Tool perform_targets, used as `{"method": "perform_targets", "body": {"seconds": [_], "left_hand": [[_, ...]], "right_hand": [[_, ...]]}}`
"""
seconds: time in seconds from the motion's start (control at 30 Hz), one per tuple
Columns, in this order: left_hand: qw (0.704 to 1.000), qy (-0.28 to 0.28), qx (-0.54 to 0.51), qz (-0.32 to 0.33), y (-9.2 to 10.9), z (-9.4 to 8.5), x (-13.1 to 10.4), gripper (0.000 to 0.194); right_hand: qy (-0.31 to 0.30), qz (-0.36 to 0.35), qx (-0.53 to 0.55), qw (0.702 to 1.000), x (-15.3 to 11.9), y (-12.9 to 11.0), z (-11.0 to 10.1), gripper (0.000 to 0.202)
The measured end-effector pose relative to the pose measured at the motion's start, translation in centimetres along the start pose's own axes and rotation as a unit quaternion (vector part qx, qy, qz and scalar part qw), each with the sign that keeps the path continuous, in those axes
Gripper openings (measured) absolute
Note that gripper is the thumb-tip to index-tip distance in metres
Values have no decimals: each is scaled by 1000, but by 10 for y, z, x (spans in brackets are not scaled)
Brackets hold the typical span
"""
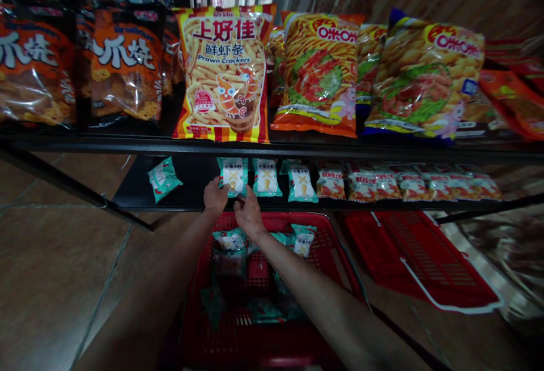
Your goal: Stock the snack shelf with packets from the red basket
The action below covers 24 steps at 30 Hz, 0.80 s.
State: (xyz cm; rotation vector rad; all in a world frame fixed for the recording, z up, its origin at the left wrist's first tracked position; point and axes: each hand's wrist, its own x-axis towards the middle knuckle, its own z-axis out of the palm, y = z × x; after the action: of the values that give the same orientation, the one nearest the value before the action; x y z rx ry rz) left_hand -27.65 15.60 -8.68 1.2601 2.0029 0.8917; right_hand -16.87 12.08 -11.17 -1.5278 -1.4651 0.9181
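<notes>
On the lower black shelf (199, 195), a teal and white snack bag (233, 171) stands upright with both hands at its lower part. My left hand (215, 196) pinches its left edge, and my right hand (249, 212) grips the lower right corner. Two matching bags, a nearer one (267, 177) and a farther one (302, 181), stand to the right. Another teal bag (164, 178) leans alone at the left. Beneath my forearms sits a red basket (340, 246) with several teal snack bags (230, 239) inside.
Large snack bags line the upper shelf (318, 147), among them prawn crackers (225, 76) and orange bags (126, 65). Several small red and white bags (330, 181) continue along the lower shelf. A second red basket (420, 258) with a white handle is at the right.
</notes>
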Motion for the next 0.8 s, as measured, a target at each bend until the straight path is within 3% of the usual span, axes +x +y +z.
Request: {"method": "perform_targets", "body": {"seconds": [0.33, 0.6, 0.8], "left_hand": [[999, 4, -36, 20, 1, 1, -1, 43], [997, -6, 80, 18, 1, 2, 0, 48], [995, -9, 96, 25, -1, 2, 3, 49]], "right_hand": [[-12, -13, -28, 999, -4, 7, 2, 63], [-14, -40, -54, 998, -8, 5, 5, 56], [-12, -50, -44, 998, -8, 8, 6, 55]]}}
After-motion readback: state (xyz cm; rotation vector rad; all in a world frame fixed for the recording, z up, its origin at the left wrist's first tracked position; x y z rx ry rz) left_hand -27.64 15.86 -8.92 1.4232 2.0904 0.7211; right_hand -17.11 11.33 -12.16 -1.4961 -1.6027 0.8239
